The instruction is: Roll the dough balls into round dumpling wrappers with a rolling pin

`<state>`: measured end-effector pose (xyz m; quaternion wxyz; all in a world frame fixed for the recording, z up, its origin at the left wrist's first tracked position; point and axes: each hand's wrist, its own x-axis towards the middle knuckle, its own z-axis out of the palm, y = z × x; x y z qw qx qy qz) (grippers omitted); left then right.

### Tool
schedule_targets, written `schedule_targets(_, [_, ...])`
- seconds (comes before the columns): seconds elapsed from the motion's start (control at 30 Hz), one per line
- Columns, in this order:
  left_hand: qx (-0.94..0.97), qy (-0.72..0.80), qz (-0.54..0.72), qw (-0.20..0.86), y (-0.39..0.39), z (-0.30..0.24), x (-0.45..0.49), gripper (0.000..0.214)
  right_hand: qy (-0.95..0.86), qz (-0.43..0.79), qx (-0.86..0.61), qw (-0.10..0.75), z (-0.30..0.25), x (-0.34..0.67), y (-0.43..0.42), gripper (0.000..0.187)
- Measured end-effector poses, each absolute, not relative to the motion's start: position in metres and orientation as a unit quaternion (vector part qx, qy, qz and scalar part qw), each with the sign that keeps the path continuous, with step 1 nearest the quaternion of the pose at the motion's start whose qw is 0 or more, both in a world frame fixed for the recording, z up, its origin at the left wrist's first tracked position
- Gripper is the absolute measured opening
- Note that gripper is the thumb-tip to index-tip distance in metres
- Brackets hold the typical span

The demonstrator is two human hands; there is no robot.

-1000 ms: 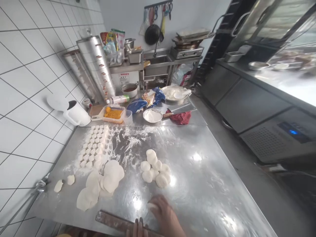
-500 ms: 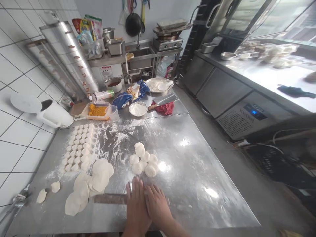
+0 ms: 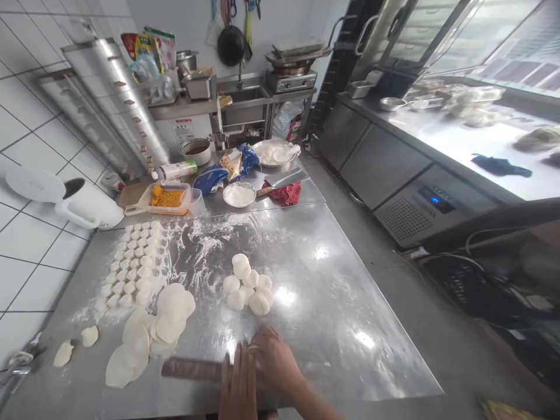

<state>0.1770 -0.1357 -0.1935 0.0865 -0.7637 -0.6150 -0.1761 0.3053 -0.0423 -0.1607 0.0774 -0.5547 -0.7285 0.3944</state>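
My left hand (image 3: 238,382) lies with fingers stretched out flat over a wooden rolling pin (image 3: 190,368), pressing on it at the table's near side. Beside it, my right hand (image 3: 275,359) has its fingers curled down on a bit of white dough (image 3: 252,347), most of which the hands hide. Left of the pin lies an overlapping pile of thin round dough wrappers (image 3: 170,315). Ahead of my hands sits a cluster of small flattened dough balls (image 3: 250,284). Rows of small dough pieces (image 3: 131,265) stand on floured metal at the left.
Two dough scraps (image 3: 64,353) lie at the left edge. Along the back of the steel table (image 3: 332,291) stand a tub of orange filling (image 3: 168,198), a bowl of flour (image 3: 239,195), a cleaver (image 3: 284,182) on a red cloth (image 3: 286,193), and a white pitcher (image 3: 87,204).
Both hands and the rolling pin have come nearer to me. My right hand has gone from lying flat beside the left to curled fingers on the dough. The view has shifted slightly.
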Motion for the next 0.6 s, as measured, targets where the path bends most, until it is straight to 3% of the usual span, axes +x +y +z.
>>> schedule_targets(0.13, [-0.759, -0.603, -0.205, 0.138, -0.145, -0.191, 0.182, 0.11, -0.686, 0.401, -0.6, 0.099, -0.157, 0.311, -0.058, 0.04])
schedule_targets(0.3, [-0.769, -0.621, -0.139, 0.062, -0.131, -0.205, 0.18, 0.105, -0.698, 0.416, -0.573, 0.108, -0.164, 0.309, -0.043, 0.025])
schedule_targets(0.47, [-0.764, -0.593, -0.196, 0.163, -0.164, -0.218, 0.178, 0.104, -0.654, 0.437, -0.604, 0.128, -0.159, 0.322, -0.061, 0.041])
schedule_targets(0.6, [-0.774, -0.618, -0.128, 0.058, -0.128, -0.204, 0.186, 0.093, -0.662, 0.428, -0.603, 0.123, -0.163, 0.32, -0.058, 0.038])
